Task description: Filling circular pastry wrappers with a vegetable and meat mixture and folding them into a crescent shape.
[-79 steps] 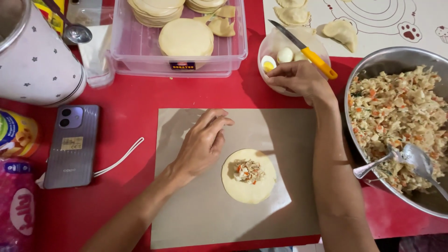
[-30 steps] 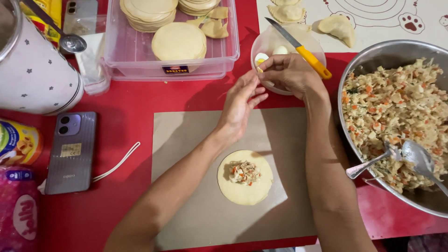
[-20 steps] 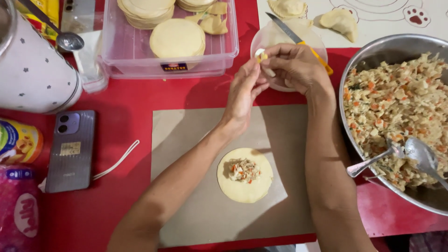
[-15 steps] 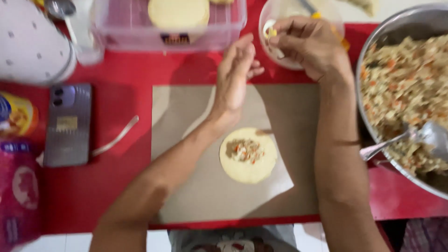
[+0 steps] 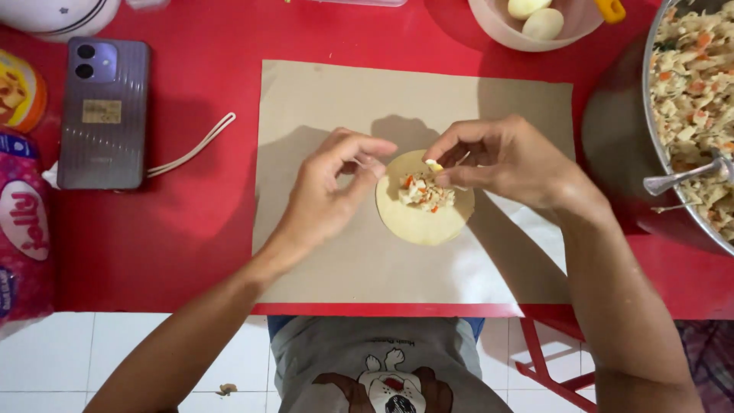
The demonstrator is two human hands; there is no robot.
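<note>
A round disc of pale dough (image 5: 419, 218) lies on a brown paper sheet (image 5: 321, 99) on the red table. A small heap of chopped filling (image 5: 425, 193) sits on its upper half. My right hand (image 5: 505, 162) hovers over the disc's top edge, with fingertips pinched on a small yellow-white piece of egg (image 5: 434, 164) right above the filling. My left hand (image 5: 336, 180) rests at the disc's left rim, fingers curled, tips close to the dough; it holds nothing that I can make out.
A big metal bowl (image 5: 650, 115) of mixed filling with a spoon (image 5: 680, 177) stands at the right. A pale bowl (image 5: 505, 30) with boiled eggs is at the top. A phone (image 5: 103, 111), a cord (image 5: 191, 147) and a pink packet (image 5: 23, 229) lie at the left.
Both hands came down from the egg bowl to the dough disc, the right one bringing a piece of egg. The camera has tilted down toward the table's near edge.
</note>
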